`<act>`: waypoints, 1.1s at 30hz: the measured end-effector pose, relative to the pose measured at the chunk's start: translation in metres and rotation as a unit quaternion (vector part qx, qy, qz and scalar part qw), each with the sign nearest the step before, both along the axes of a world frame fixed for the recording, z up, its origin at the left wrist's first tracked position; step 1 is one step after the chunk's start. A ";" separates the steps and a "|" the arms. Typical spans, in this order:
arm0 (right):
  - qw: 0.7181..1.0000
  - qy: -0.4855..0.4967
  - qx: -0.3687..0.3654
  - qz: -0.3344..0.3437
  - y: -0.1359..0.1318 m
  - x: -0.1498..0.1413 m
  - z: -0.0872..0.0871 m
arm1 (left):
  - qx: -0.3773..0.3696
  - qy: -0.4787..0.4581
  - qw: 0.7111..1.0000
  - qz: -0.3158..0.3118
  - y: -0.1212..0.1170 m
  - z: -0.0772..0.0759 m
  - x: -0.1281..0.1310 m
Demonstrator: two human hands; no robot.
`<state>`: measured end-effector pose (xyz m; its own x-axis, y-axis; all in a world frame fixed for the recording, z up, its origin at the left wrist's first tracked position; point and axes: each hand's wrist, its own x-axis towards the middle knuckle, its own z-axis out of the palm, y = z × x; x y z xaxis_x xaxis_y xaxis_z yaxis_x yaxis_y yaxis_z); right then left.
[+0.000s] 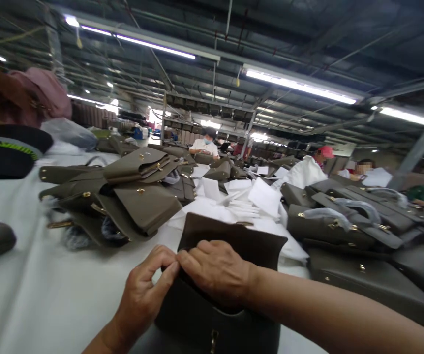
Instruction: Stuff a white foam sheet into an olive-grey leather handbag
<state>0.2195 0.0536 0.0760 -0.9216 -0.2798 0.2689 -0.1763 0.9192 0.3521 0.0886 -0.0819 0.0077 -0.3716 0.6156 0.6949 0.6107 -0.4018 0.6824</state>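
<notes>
A dark olive handbag [249,329] stands in front of me with its flap [230,231] raised at the back and a gold clasp [215,340] low on its front. My left hand [147,282] pinches the bag's upper left edge between thumb and fingers. Right beside it, my right hand [215,270] reaches over the opening, its fingers curled on the same corner. The thumbs nearly meet there. Part of my right hand dips behind the front edge, and the bag's inside is mostly hidden.
Olive handbags [141,206] lie piled on the left, and more bags [345,226] are heaped on the right. White sheets [241,201] are stacked beyond my bag on the pale table [68,290]. A person [204,146] is across the table; others are farther right.
</notes>
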 end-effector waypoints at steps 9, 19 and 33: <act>0.990 0.061 0.011 0.128 0.015 -0.013 -0.015 | -0.074 0.009 0.997 -0.016 0.014 0.006 -0.021; 0.974 -0.155 -0.155 0.050 0.037 0.020 0.039 | -0.213 0.129 0.968 0.013 0.031 0.044 -0.013; 0.735 -0.323 -0.571 -0.168 0.111 0.155 0.050 | -0.388 0.238 0.887 0.079 0.046 0.076 0.010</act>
<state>0.3746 0.1643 0.1262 -0.9259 0.0616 -0.3727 0.3372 0.5796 -0.7419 0.0985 -0.0359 0.0834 -0.2749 0.9433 0.1859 0.9105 0.1933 0.3656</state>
